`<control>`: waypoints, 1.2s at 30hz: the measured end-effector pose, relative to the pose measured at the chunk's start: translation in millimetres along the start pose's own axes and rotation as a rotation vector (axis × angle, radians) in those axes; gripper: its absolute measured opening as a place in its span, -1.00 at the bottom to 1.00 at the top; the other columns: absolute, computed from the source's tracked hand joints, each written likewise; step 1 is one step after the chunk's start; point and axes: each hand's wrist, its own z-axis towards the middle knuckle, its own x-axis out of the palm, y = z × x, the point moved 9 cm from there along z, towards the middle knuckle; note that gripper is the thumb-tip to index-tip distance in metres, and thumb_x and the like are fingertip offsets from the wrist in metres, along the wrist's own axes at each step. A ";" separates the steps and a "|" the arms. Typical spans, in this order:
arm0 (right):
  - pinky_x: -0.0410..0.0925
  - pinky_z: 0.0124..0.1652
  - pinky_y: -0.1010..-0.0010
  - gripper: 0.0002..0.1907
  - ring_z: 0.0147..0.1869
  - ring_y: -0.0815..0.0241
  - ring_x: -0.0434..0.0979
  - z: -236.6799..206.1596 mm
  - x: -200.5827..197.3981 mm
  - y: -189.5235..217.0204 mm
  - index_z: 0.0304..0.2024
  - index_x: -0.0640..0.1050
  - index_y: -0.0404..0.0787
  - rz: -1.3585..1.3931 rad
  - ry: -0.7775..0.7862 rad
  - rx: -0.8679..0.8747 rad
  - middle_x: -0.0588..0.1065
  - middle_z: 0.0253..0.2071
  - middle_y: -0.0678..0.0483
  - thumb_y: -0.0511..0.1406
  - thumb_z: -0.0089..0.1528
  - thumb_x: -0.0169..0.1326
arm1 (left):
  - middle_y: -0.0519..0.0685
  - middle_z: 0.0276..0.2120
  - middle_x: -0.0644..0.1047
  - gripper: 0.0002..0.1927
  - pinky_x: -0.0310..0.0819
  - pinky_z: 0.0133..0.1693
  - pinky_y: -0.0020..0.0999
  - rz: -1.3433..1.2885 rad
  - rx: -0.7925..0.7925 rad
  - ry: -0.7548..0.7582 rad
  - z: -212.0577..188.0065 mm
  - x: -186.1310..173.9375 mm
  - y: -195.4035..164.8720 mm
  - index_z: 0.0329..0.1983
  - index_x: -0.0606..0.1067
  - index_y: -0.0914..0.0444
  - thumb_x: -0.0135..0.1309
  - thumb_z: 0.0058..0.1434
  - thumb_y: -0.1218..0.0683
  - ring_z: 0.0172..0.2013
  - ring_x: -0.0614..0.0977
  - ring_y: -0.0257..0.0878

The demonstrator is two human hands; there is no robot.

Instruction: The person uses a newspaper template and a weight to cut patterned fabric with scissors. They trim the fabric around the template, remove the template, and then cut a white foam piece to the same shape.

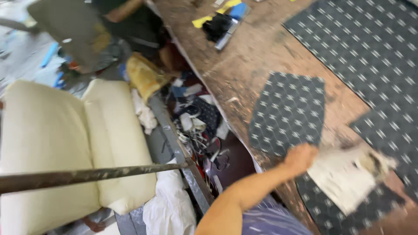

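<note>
At five o'clock in the head view, one hand [300, 159], which side I cannot tell, rests on the worn wooden desk [257, 56]; its fingers are blurred, so whether they grip anything cannot be told. Beside it, at four o'clock, lies a pale backing sheet [344, 178], torn at one edge. Above the hand, a dark patterned cut piece [289, 113] lies flat; a larger patterned sheet [370, 48] spreads at two o'clock. At twelve o'clock sit small tools and scraps [222, 21]. Off the desk's left edge: a cream cushion [65, 143], a rusty bar [87, 176], a heap of offcuts [200, 122]. Risk, as judged: the cut piece lies near the desk edge and a careless sweep of the arm could push it into the heap.
</note>
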 end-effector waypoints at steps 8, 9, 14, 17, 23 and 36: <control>0.31 0.28 0.13 -0.49 0.29 -0.16 0.47 -53.4 -36.3 13.1 0.19 0.55 -0.29 0.223 -0.195 -0.096 0.50 0.18 -0.18 -0.24 0.23 0.31 | 0.20 -0.48 0.55 -0.80 0.43 -0.29 -0.04 -0.277 -0.081 -0.423 103.9 -32.1 29.1 -0.42 0.48 0.37 0.04 0.29 0.16 -0.42 0.59 0.07; 0.29 0.32 0.11 -0.44 0.34 -0.16 0.44 -55.2 -27.9 22.8 0.21 0.52 -0.25 0.249 -0.115 -0.104 0.48 0.23 -0.14 -0.23 0.19 0.31 | 0.13 -0.49 0.57 -0.75 0.52 -0.34 -0.08 -0.468 -0.350 -0.292 109.7 -15.4 50.3 -0.32 0.47 0.40 0.00 0.34 0.08 -0.49 0.67 0.03; 0.14 0.33 -0.03 -0.18 0.48 -0.16 0.22 -74.3 7.6 56.9 0.29 0.42 -0.09 0.246 0.184 -0.178 0.30 0.39 -0.07 -0.17 -0.03 0.34 | 0.38 0.25 0.32 -0.29 0.19 0.24 0.08 0.068 0.158 -0.545 54.9 -38.6 -26.4 0.40 0.19 0.44 0.15 0.27 0.08 0.25 0.33 0.26; 0.08 0.35 -0.07 -0.13 0.51 -0.13 0.15 -80.4 18.8 54.1 0.30 0.39 -0.05 0.243 0.243 -0.186 0.23 0.44 -0.05 -0.13 -0.07 0.34 | 0.08 0.35 0.37 -0.44 0.19 0.43 -0.02 0.062 0.430 0.077 -3.7 19.9 -59.5 0.39 0.35 0.14 0.19 0.35 0.00 0.41 0.36 0.02; 0.17 0.36 -0.05 -0.50 0.50 -0.11 0.26 -90.5 20.2 39.1 0.13 0.53 -0.08 0.237 0.160 -0.264 0.32 0.39 -0.08 -0.20 0.12 0.24 | 0.19 0.35 0.29 -0.18 -0.04 0.39 0.10 0.073 0.779 0.540 -83.5 71.1 -75.2 0.36 0.32 0.25 0.26 0.07 -0.14 0.37 0.28 0.12; 0.28 0.27 -0.04 -0.59 0.35 -0.13 0.39 -41.7 -17.3 -8.9 0.20 0.51 -0.29 0.194 0.049 0.153 0.46 0.26 -0.21 -0.19 0.38 0.06 | 0.19 -0.13 0.62 -0.62 0.50 -0.12 -0.03 0.023 0.380 0.599 -36.3 104.7 -67.0 0.04 0.54 0.27 0.25 0.22 0.01 -0.13 0.64 0.16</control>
